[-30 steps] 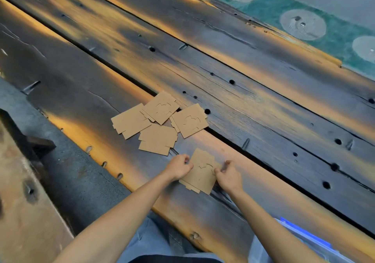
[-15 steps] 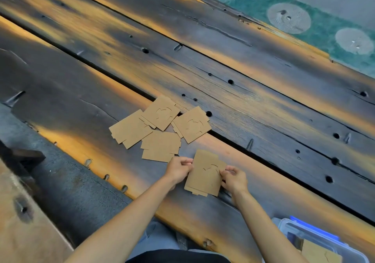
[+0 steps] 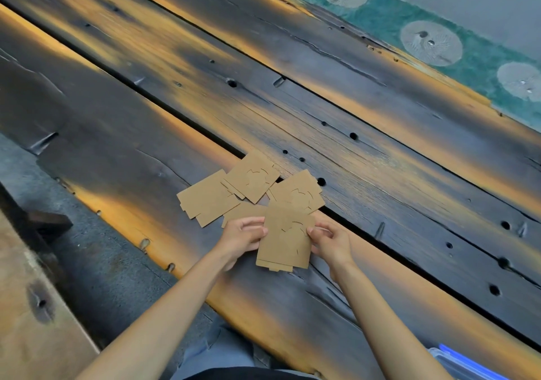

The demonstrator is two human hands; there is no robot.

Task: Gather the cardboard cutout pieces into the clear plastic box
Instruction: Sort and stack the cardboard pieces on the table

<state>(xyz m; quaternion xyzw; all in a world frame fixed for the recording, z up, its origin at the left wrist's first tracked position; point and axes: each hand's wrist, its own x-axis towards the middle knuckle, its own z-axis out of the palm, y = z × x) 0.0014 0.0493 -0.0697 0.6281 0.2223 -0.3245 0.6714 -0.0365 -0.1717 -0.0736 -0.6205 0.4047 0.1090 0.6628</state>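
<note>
A brown cardboard cutout piece [image 3: 285, 243] is held off the dark wooden table [image 3: 380, 151] between both hands. My left hand [image 3: 241, 239] pinches its left edge and my right hand [image 3: 330, 242] pinches its right edge. Just beyond it lie several more cutout pieces in a loose overlapping cluster: one at the left [image 3: 206, 198], one at the top [image 3: 251, 176], one at the right [image 3: 297, 193], and one partly hidden behind my left hand [image 3: 244, 212]. Only a corner of the clear plastic box [image 3: 459, 362] with a blue clip shows at the bottom right.
The table is made of thick charred planks with gaps, holes and metal staples. Its near edge runs diagonally from the left to the bottom right. A grey floor [image 3: 96, 262] and a wooden bench [image 3: 32, 330] lie at the lower left. A green mat [image 3: 439, 37] borders the far edge.
Both hands have lifted the cardboard piece off the table and brought it up over the cluster. The view has shifted, leaving less of the plastic box in sight than half a second ago.
</note>
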